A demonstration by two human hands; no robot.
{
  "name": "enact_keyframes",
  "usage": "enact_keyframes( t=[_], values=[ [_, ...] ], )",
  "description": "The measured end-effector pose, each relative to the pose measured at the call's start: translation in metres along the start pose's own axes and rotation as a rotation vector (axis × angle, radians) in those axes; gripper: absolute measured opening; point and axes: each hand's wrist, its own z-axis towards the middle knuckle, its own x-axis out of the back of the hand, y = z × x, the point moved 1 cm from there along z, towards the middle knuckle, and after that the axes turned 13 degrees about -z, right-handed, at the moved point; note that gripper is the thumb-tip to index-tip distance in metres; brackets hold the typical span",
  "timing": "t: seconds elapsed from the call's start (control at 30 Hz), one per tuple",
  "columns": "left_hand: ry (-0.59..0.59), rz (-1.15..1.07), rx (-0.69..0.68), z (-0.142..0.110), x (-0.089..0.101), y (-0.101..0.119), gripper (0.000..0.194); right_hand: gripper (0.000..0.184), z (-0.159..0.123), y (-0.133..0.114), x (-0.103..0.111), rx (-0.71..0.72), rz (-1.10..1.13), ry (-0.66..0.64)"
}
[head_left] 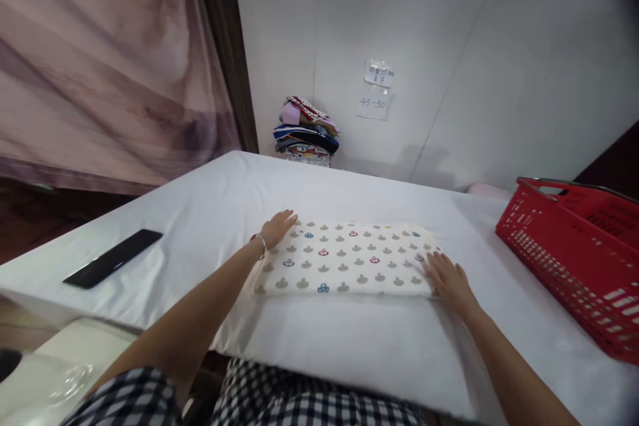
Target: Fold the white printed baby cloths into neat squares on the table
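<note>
A folded white cloth (344, 258) printed with grey, red and blue motifs lies flat on the white-covered table (319, 329) in front of me. My left hand (277, 227) rests at its upper left corner, palm down with the fingers stretched out; a bracelet circles that wrist. On the opposite side my right hand (452, 279) lies flat over the cloth's right edge, fingers extended. Neither hand grips anything. How many layers the cloth has is hard to make out.
On the left of the table lies a black flat object (114, 258). A red plastic basket (559, 259) stands at the right. Beyond the far edge, a stack of folded fabrics (307, 130) sits against the wall, near paper signs (374, 104). A pink curtain (110, 66) hangs at left.
</note>
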Motion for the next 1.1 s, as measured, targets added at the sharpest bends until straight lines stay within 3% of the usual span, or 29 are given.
enact_keyframes(
  t=[0.17, 0.33, 0.4, 0.57, 0.67, 0.8, 0.97, 1.1],
  values=[
    [0.016, 0.009, -0.046, -0.063, -0.02, -0.012, 0.05, 0.048, -0.008, 0.003, -0.014, 0.031, -0.021, 0.018],
    [0.184, -0.088, -0.048, -0.091, -0.022, -0.021, 0.056, 0.045, -0.007, 0.002, 0.002, 0.025, 0.101, -0.021],
    [0.213, -0.038, -0.127, -0.105, -0.022, -0.02, 0.057, 0.046, -0.017, 0.008, 0.011, 0.025, 0.143, 0.003],
    [0.137, 0.187, -0.353, -0.141, -0.022, -0.021, 0.057, 0.048, -0.054, 0.02, 0.019, 0.129, 0.133, 0.064],
    [0.146, 0.267, -0.39, -0.143, -0.021, -0.024, 0.055, 0.051, -0.063, 0.021, 0.015, 0.1, 0.121, 0.067],
    [0.155, 0.327, -0.402, -0.131, -0.027, -0.014, 0.059, 0.057, -0.053, 0.016, 0.01, -0.02, 0.108, 0.05],
    [0.151, 0.355, -0.322, -0.125, -0.032, 0.002, 0.066, 0.056, -0.035, 0.013, 0.014, 0.043, 0.039, -0.031],
    [0.13, 0.369, -0.29, -0.121, -0.027, 0.002, 0.066, 0.055, -0.027, 0.017, 0.023, 0.068, -0.04, -0.034]
  ],
)
